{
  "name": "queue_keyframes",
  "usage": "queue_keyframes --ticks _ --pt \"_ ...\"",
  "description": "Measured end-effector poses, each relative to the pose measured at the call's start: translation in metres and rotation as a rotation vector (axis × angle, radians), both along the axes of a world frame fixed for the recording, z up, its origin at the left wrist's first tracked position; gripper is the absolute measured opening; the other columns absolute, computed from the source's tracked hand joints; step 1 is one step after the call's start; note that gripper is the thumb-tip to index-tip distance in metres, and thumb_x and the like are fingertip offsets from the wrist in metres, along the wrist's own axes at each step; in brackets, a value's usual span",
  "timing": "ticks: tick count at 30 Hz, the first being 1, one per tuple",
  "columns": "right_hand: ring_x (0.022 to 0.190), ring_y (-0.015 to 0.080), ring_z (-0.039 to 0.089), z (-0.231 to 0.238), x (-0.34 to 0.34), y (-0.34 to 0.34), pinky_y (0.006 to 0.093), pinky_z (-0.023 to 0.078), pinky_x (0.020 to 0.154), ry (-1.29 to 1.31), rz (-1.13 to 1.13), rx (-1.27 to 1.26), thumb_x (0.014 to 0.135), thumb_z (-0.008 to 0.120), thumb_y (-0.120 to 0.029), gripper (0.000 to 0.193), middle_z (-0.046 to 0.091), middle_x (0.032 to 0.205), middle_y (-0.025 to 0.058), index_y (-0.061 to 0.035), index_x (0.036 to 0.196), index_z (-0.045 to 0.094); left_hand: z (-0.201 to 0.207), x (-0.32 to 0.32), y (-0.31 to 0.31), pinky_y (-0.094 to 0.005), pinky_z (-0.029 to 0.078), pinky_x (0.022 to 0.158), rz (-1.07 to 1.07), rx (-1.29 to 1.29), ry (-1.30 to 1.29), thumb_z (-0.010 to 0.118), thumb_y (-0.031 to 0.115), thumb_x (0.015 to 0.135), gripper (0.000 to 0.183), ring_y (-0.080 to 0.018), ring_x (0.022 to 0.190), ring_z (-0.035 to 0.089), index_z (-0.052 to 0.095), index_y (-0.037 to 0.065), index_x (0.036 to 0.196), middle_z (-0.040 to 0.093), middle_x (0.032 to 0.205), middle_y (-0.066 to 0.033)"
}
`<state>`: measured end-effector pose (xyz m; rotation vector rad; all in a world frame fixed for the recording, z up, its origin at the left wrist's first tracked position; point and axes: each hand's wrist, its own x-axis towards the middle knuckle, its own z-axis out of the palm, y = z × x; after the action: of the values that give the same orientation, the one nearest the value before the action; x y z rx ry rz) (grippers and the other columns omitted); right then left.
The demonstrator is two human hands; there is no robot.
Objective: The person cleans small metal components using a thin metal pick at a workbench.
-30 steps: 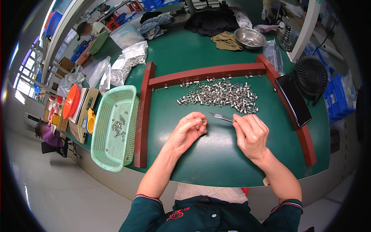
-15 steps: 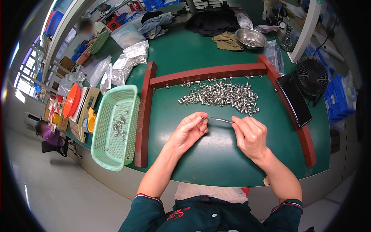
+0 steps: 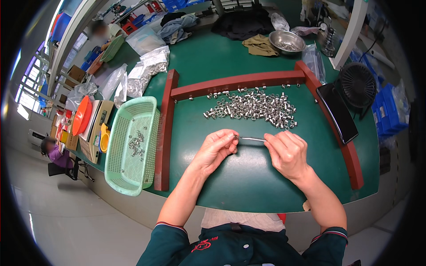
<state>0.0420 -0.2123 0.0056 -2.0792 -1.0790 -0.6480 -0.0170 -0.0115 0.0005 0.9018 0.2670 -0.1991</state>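
My left hand (image 3: 218, 148) pinches a small metal ring (image 3: 235, 137) between thumb and fingertips; the fingers cover most of it. My right hand (image 3: 287, 153) is closed round a slim silver metal tool (image 3: 252, 139), whose exact kind I cannot make out. The tool's thin end points left and meets the ring, or nearly so. Beyond both hands, a loose heap of short shiny metal sleeves (image 3: 253, 105) lies on the green tabletop (image 3: 248, 177). Left of my left arm, a light green plastic basket (image 3: 116, 166) holds a small pile of metal pieces (image 3: 137, 145).
A red-brown frame (image 3: 239, 83) borders the heap on three sides. A black phone (image 3: 338, 116) leans on its right bar, beside a black fan (image 3: 357, 86). Farther back stand a steel bowl (image 3: 287, 40) and bags of parts (image 3: 151, 66). A scale (image 3: 97, 128) sits at the left.
The silver tool has turned from slanting to almost level, and its tip sits closer to the ring. My right hand has shifted slightly left; my left hand has barely moved.
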Motion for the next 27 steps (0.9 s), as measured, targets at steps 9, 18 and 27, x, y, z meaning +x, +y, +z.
queue_keyframes --ticks 9,18,27 --pt "0.054 0.0158 0.048 0.0073 0.0047 -0.0069 0.028 0.036 0.048 -0.062 0.032 -0.075 0.064 0.066 -0.01 0.016 0.045 0.06 0.0017 -0.0057 0.078 0.06 0.0041 -0.0023 0.0032 -0.0208 0.047 0.06 -0.016 0.216 -0.035 0.058 0.01 0.081 0.012 -0.0093 0.061 0.055 0.059 0.0 0.087 0.06 0.073 -0.0071" --pt "0.053 0.0145 0.047 0.0053 0.0054 -0.0066 0.0275 0.037 0.046 -0.08 0.056 -0.092 0.066 0.065 -0.011 0.014 0.043 0.059 0.0011 -0.0076 0.078 0.059 0.0096 -0.0031 0.0029 -0.022 0.047 0.061 -0.012 0.394 -0.08 0.06 0.006 0.078 0.01 -0.0108 0.06 0.056 0.061 -0.002 0.084 0.06 0.071 -0.0086" --pt "0.052 0.017 0.049 0.0033 -0.0025 -0.0031 0.03 0.04 0.044 0.053 0.063 -0.088 0.067 0.062 -0.005 0.01 0.043 0.057 0.0033 -0.0068 0.076 0.057 0.0062 -0.005 0.0041 -0.0242 0.047 0.063 0.029 0.373 -0.131 0.06 0.006 0.078 0.009 -0.0115 0.061 0.056 0.06 -0.002 0.083 0.059 0.069 -0.0082"
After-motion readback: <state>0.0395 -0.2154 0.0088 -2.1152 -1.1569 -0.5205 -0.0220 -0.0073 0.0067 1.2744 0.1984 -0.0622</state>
